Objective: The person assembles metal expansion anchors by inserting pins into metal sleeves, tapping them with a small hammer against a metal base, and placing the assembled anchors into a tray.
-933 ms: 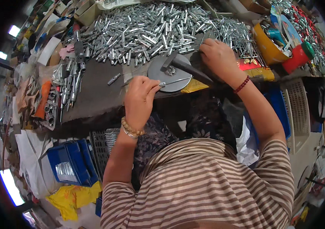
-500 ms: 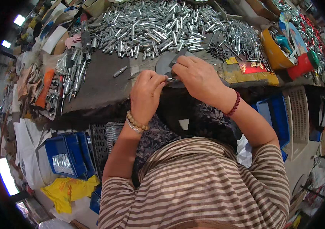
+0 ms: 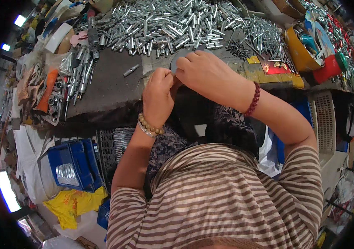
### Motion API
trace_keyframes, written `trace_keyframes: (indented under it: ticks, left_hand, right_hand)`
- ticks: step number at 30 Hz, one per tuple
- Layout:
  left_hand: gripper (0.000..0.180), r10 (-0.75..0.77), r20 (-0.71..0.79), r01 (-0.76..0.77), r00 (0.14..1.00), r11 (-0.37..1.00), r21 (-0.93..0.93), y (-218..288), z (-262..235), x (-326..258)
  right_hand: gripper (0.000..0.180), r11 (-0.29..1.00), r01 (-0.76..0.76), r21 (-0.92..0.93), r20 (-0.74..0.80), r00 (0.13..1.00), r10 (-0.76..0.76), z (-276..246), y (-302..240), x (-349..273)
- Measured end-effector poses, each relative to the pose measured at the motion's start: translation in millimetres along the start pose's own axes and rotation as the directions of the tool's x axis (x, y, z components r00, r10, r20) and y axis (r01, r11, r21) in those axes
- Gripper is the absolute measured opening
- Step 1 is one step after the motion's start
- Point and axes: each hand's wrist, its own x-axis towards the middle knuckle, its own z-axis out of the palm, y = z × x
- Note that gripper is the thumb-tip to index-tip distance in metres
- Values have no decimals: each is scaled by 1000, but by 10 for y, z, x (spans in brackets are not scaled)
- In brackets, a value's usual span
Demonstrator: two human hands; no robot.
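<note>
My left hand [image 3: 158, 93], with a pale bead bracelet at the wrist, is pinched shut on a thin metal pin whose tip [image 3: 146, 76] pokes out to its left. My right hand [image 3: 210, 74], wearing a dark red bead bracelet, is curled fingertip to fingertip against the left one. Both hover over a grey round disc [image 3: 174, 62] at the front of the dark workbench [image 3: 102, 89]. Whatever my right fingers hold is hidden. Just behind them lies a big heap of silver metal tubes [image 3: 173, 23].
A single tube [image 3: 131, 69] lies left of my hands. A fan of thin rods [image 3: 264, 31] is at the right, with a yellow bowl [image 3: 297, 52] and a red container [image 3: 326, 68] beyond. More tools lie at the bench's left end [image 3: 75, 83]. A blue crate [image 3: 73, 164] sits below.
My right hand has come back from the tube heap and closed in against my left hand. Both hands now cover most of the grey disc.
</note>
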Motion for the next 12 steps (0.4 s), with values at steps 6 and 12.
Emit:
trace_keyframes:
  ticks: [6,12]
  left_hand:
    - [10,7,9,-7,1000,1000,8,-35,19,-14]
    - [16,-15,42,17,999,998,-59,-20,-15,-23]
  right_hand:
    - [10,999,-28,25,-68,997,29,95,-8,-36]
    - [17,967,-194,167,-170,960,222,244,-102,-178]
